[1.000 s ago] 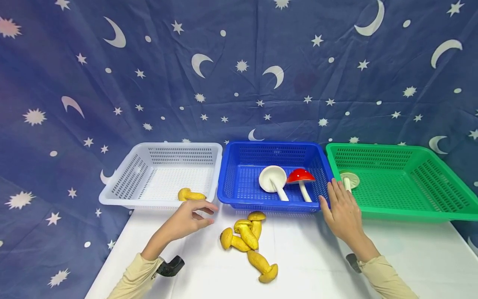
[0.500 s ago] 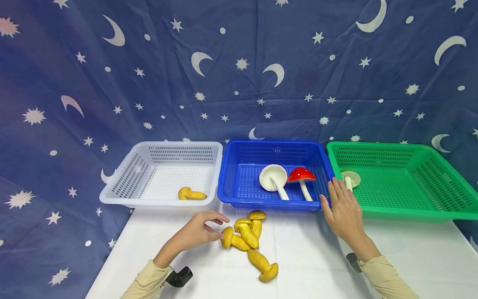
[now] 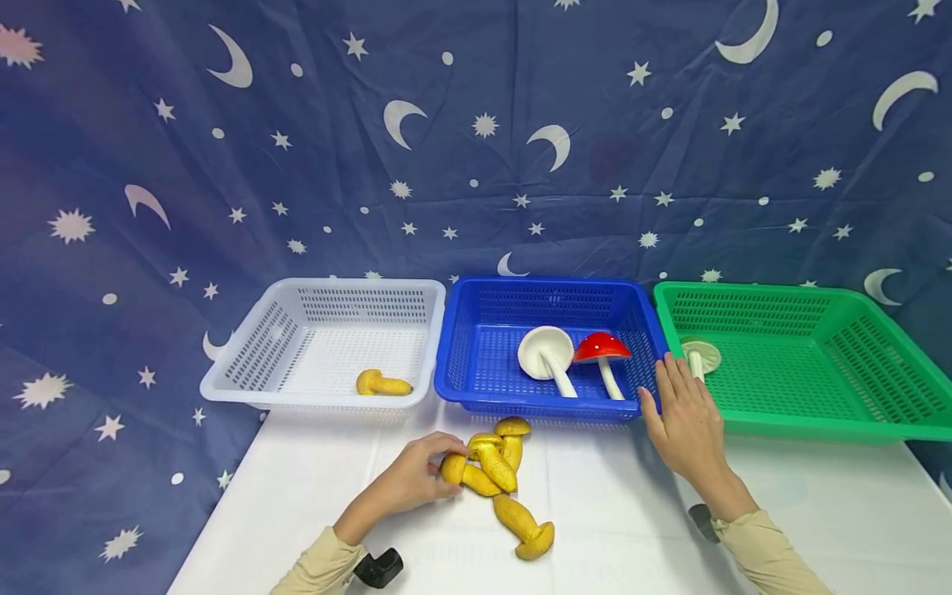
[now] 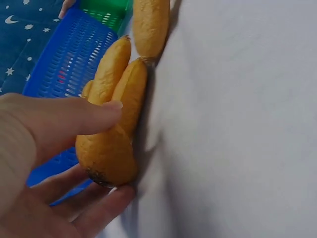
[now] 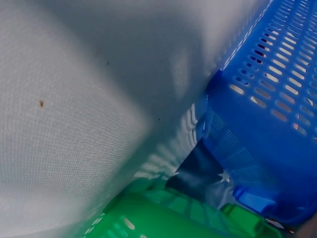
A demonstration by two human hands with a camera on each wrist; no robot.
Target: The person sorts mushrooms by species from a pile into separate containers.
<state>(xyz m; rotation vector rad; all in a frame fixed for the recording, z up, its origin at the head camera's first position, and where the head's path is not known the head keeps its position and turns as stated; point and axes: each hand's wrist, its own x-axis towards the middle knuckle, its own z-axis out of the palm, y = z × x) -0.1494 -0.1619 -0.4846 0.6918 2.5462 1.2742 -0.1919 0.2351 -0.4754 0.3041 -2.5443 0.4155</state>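
Several yellow mushrooms point(image 3: 496, 465) lie in a pile on the white table point(image 3: 610, 512), in front of the blue basket point(image 3: 535, 286). My left hand point(image 3: 440, 471) pinches the cap of the leftmost yellow mushroom point(image 3: 454, 469). The left wrist view shows the thumb on top of that cap point(image 4: 106, 158) and the fingers beneath it, with the mushroom still lying on the table. My right hand point(image 3: 678, 395) rests flat with straight fingers at the blue basket's right front corner, beside the green basket point(image 3: 818, 430).
The white basket point(image 3: 245, 390) at the left holds one yellow mushroom point(image 3: 381, 383). A white mushroom point(image 3: 545, 354) and a red mushroom point(image 3: 599, 350) lie in the blue basket. A pale mushroom point(image 3: 699, 357) lies in the green basket. Starry blue cloth hangs behind.
My left hand moved right from the front of the white basket to the pile and took hold of a yellow mushroom's cap. The right hand stayed put.
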